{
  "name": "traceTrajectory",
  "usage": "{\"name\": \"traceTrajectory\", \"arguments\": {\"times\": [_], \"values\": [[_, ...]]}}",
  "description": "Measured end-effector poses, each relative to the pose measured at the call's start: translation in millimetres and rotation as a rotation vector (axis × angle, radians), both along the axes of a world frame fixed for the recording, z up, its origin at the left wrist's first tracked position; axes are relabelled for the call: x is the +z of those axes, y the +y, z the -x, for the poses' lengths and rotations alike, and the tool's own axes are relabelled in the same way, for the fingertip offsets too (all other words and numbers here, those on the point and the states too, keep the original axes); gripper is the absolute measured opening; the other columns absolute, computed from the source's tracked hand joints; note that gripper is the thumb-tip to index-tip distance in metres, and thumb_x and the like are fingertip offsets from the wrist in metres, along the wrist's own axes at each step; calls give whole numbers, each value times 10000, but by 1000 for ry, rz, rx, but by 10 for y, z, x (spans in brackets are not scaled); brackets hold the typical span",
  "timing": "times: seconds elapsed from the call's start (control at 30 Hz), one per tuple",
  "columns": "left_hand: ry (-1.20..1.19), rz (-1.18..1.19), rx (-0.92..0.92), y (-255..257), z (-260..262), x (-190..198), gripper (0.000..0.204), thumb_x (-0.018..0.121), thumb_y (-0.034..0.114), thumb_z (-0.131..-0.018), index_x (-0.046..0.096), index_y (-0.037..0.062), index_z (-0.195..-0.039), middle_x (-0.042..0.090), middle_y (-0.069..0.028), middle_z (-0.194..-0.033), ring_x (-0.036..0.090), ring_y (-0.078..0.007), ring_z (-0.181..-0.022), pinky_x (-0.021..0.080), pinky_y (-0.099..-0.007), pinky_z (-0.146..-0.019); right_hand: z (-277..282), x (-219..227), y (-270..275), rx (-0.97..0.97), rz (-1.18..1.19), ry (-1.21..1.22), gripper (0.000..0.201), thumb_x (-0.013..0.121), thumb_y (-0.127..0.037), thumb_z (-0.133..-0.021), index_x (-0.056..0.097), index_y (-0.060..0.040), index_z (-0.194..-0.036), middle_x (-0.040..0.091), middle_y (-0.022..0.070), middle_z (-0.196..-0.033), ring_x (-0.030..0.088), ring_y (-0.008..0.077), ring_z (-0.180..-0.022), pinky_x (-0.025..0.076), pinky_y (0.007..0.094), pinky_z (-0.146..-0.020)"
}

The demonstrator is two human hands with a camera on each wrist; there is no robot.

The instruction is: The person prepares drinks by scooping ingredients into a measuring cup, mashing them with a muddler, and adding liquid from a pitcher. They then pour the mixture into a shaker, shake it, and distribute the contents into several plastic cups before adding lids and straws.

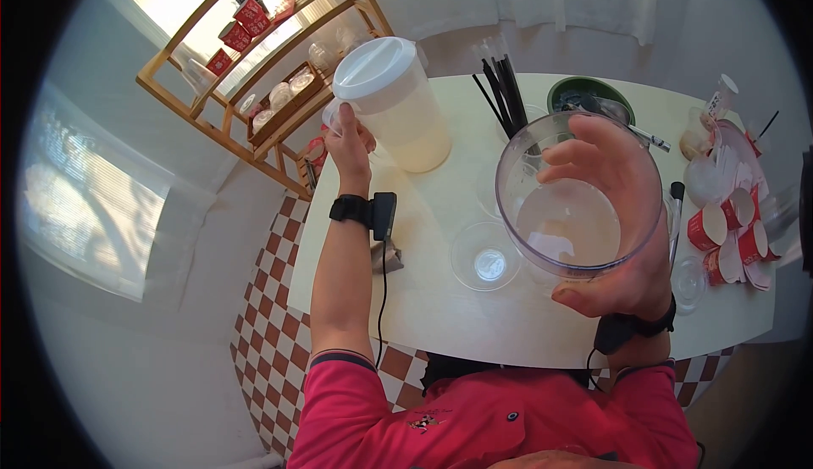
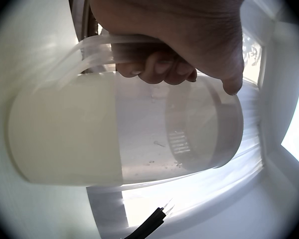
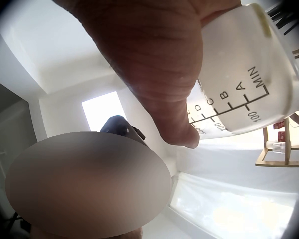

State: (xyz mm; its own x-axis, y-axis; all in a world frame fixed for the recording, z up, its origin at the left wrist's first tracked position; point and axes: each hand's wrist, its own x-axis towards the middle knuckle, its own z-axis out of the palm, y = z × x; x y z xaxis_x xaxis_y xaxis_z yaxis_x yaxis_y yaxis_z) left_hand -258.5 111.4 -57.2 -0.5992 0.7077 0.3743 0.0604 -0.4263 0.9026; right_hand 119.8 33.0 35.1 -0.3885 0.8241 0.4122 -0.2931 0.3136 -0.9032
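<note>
A lidded, translucent pitcher [image 1: 411,117] of pale cloudy liquid stands at the back left of the table. My left hand [image 1: 349,143] grips its handle, fingers wrapped round it and thumb toward the lid; in the left wrist view, the liquid [image 2: 70,129] fills about half of it. Raised over the table's right half, a clear measuring cup [image 1: 511,215] is held by my right hand [image 1: 648,253], thumb on the near side, fingers curving round the far side. Some cloudy liquid [image 1: 572,219] lies in its bottom. Black scale marks [image 3: 231,106] run along its wall.
Black straws [image 1: 510,92] stand upright behind the measuring cup, beside a green bowl [image 1: 566,88]. A clear round plastic dish [image 1: 464,257] lies on the table [image 1: 406,299]. Red paper cups [image 1: 706,227] cluster at the right. A wooden shelf [image 1: 161,79] stands beyond the left edge.
</note>
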Motion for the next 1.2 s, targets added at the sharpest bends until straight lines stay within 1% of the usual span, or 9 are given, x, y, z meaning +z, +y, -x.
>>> {"name": "traceTrajectory", "arguments": {"times": [0.47,0.57,0.67,0.8,0.9,1.07,1.2], "values": [[8,-6,-11,-9,-6,-9,530,617,504,-976,426,146,-635,390,40,-524,377,-78,-432,296,-259,-423,56,1,-41,15,40,25,1224,937,-326,-417,382,-12,-1462,572,116,-1234,587,248,-1122,478,381,-972],[55,35,23,-9,-12,-2,590,582,608,-955,414,150,-623,356,27,-507,374,-102,-440,315,-269,-449,60,-36,-29,22,13,24,1219,935,-327,-417,387,-12,-1459,572,114,-1233,588,248,-1122,477,382,-974],[4,-12,0,5,0,-26,523,620,504,-975,430,145,-645,392,40,-526,371,-79,-431,292,-264,-422,75,-41,-25,10,5,22,1219,933,-340,-417,388,-8,-1456,573,115,-1232,591,250,-1120,476,386,-977],[0,-14,-19,-1,8,-38,526,624,507,-971,432,145,-641,394,40,-527,372,-78,-430,289,-263,-421,82,-41,-28,2,11,1,1224,934,-360,-417,390,-4,-1454,574,118,-1229,593,253,-1118,475,389,-981],[2,-16,-18,-3,-1,-43,529,627,509,-970,433,146,-638,394,41,-527,374,-77,-430,288,-260,-420,88,-59,-13,4,-21,1,1218,929,-350,-416,392,-8,-1454,574,118,-1228,591,252,-1119,474,388,-983],[-10,-13,-13,4,7,-53,532,629,515,-966,433,147,-635,393,43,-526,377,-77,-431,292,-259,-421,110,-34,-47,4,43,10,1210,919,-327,-412,394,-11,-1455,574,119,-1226,589,253,-1120,472,387,-984],[2,-14,-6,-4,-10,-45,534,628,514,-967,430,148,-633,394,42,-524,382,-78,-431,296,-258,-420,108,-35,-46,8,30,2,1212,917,-315,-404,396,-11,-1455,574,119,-1227,589,255,-1121,474,389,-980]]}}
